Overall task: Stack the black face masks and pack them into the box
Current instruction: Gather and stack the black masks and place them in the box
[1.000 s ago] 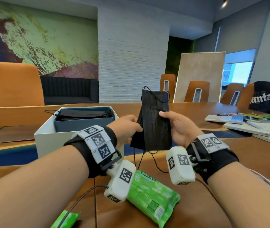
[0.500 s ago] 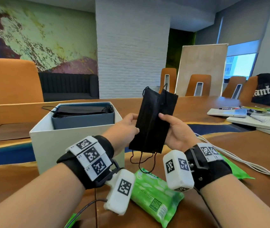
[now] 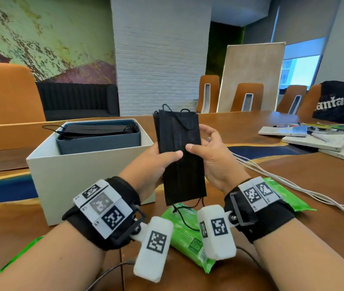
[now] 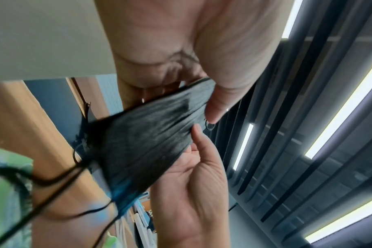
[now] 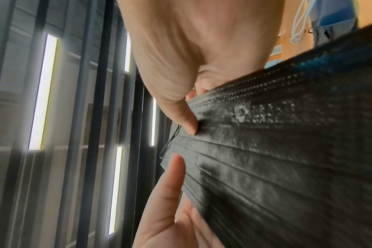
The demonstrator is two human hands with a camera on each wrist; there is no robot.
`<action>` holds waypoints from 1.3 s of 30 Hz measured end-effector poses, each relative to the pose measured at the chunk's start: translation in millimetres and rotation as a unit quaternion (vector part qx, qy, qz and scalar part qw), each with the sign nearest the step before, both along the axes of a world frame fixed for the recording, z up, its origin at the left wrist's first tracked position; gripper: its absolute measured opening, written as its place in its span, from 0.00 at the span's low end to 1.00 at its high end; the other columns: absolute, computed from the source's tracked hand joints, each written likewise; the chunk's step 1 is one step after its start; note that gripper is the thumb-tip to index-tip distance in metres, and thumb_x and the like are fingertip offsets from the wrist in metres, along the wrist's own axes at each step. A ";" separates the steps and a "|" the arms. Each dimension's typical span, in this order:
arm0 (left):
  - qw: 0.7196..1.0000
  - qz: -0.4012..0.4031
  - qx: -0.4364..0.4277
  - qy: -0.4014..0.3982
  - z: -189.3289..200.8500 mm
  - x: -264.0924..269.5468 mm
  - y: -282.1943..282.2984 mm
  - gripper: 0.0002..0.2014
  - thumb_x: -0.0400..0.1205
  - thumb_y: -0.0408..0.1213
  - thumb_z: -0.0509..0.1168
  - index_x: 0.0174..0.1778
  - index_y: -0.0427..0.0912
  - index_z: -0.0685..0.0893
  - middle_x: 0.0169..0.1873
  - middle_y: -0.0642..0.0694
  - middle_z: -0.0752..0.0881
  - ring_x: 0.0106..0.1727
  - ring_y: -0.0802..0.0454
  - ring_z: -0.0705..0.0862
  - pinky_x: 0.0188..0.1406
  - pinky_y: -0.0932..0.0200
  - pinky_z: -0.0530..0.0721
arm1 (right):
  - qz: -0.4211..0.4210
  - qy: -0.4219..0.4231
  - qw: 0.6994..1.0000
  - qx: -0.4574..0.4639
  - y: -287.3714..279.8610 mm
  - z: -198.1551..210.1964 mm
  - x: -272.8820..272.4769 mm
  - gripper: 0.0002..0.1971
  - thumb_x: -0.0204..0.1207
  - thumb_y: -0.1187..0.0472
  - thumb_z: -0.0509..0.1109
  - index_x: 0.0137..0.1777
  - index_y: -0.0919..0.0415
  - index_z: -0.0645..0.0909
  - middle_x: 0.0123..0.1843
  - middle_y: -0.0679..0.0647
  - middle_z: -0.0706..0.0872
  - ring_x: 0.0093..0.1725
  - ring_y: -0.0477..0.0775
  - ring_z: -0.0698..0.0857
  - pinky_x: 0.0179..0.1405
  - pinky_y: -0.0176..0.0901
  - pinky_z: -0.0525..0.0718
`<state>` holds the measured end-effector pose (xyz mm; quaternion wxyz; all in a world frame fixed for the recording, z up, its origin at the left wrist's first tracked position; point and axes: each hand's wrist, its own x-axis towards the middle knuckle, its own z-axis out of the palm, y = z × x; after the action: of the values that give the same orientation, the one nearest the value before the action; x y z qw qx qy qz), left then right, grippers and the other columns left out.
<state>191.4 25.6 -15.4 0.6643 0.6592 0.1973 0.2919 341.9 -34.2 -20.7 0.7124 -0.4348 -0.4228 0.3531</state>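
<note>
A stack of black face masks stands upright in the air between my two hands, ear loops dangling below. My left hand grips its left edge, thumb across the front. My right hand grips the right edge, its thumb meeting the left one. The left wrist view shows the pleated masks pinched under my left thumb. In the right wrist view the masks are pinched by my right thumb. To the left stands the white box, with more black masks lying in its grey inner tray.
A green wipes pack lies on the wooden table just below my hands, and another green pack lies under my right wrist. White cables run off to the right. Books and pens lie at the far right.
The masks were fanned and tilted; now they are squared into one upright stack. Both thumbs have slid to the middle of the front, and the stack sits closer to me.
</note>
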 end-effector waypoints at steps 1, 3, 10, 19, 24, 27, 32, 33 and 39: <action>1.000 0.011 -0.003 -0.004 1.3 -1.4 1.0 0.17 0.83 0.33 0.63 0.69 0.45 0.77 0.59 0.41 0.87 0.62 0.43 0.85 0.67 0.40 0.79 | 0.013 0.006 1.000 0.003 -0.4 0.2 -0.6 0.30 0.75 0.75 0.68 0.71 0.50 0.66 0.59 0.58 0.87 0.59 0.57 0.87 0.53 0.53 0.87; 1.000 0.029 -0.007 -0.005 5.1 -4.7 1.9 0.16 0.83 0.31 0.63 0.67 0.44 0.78 0.57 0.40 0.87 0.60 0.43 0.85 0.65 0.41 0.80 | 0.044 0.023 0.999 0.009 -1.7 0.9 -2.4 0.29 0.75 0.75 0.67 0.72 0.52 0.68 0.61 0.58 0.86 0.60 0.58 0.86 0.56 0.55 0.87; 1.000 0.008 0.025 -0.014 13.0 -13.7 3.5 0.14 0.82 0.29 0.63 0.63 0.43 0.82 0.53 0.41 0.89 0.56 0.45 0.87 0.52 0.51 0.85 | 0.102 0.041 0.994 0.023 -4.7 0.0 -10.9 0.23 0.73 0.72 0.66 0.69 0.67 0.73 0.64 0.67 0.82 0.65 0.66 0.82 0.67 0.62 0.79; 0.998 -0.039 0.048 0.031 6.7 -16.6 5.6 0.15 0.79 0.31 0.67 0.61 0.46 0.82 0.54 0.42 0.89 0.56 0.45 0.87 0.52 0.52 0.84 | 0.125 -0.085 0.987 -0.047 -9.6 1.3 -3.0 0.24 0.76 0.58 0.69 0.73 0.60 0.73 0.68 0.62 0.83 0.66 0.61 0.83 0.65 0.58 0.81; 0.991 -0.044 0.054 0.117 -7.1 -11.9 9.4 0.15 0.81 0.28 0.64 0.61 0.46 0.82 0.57 0.41 0.88 0.59 0.45 0.85 0.59 0.50 0.82 | 0.138 -0.150 0.969 -0.136 -5.8 -6.1 7.9 0.23 0.73 0.64 0.73 0.69 0.58 0.77 0.65 0.59 0.86 0.65 0.58 0.84 0.65 0.53 0.82; 0.988 -0.015 0.048 0.145 -11.0 -9.7 9.0 0.12 0.84 0.29 0.61 0.60 0.48 0.81 0.57 0.40 0.87 0.60 0.44 0.85 0.62 0.44 0.81 | 0.127 -0.160 0.966 -0.159 -3.9 -9.6 9.8 0.22 0.75 0.68 0.70 0.70 0.60 0.77 0.64 0.58 0.86 0.63 0.57 0.85 0.63 0.52 0.83; 0.994 0.049 0.039 0.093 6.8 -15.2 9.8 0.10 0.84 0.30 0.61 0.59 0.45 0.81 0.52 0.41 0.89 0.56 0.43 0.86 0.61 0.42 0.82 | 0.115 -0.135 0.973 -0.146 -10.9 3.0 16.5 0.14 0.76 0.58 0.70 0.57 0.65 0.78 0.44 0.57 0.85 0.41 0.53 0.84 0.45 0.45 0.82; 0.995 0.062 0.034 0.071 13.5 -18.8 10.3 0.10 0.84 0.30 0.61 0.58 0.45 0.81 0.51 0.42 0.89 0.55 0.43 0.86 0.60 0.43 0.83 | 0.095 -0.111 0.979 -0.143 -13.8 7.4 19.4 0.12 0.76 0.56 0.69 0.52 0.63 0.78 0.39 0.54 0.82 0.36 0.50 0.81 0.42 0.43 0.80; 0.994 0.098 0.020 -0.050 50.7 -52.0 16.0 0.09 0.83 0.27 0.62 0.52 0.46 0.82 0.43 0.47 0.90 0.47 0.50 0.88 0.43 0.57 0.83 | -0.102 -0.192 0.939 -0.265 -3.1 31.5 51.0 0.13 0.81 0.52 0.67 0.56 0.61 0.79 0.42 0.53 0.79 0.39 0.50 0.78 0.41 0.44 0.78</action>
<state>139.5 41.6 35.4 0.6282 0.6343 0.2217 0.3922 392.8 -37.3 10.7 0.5084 -0.7087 -0.3959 0.2872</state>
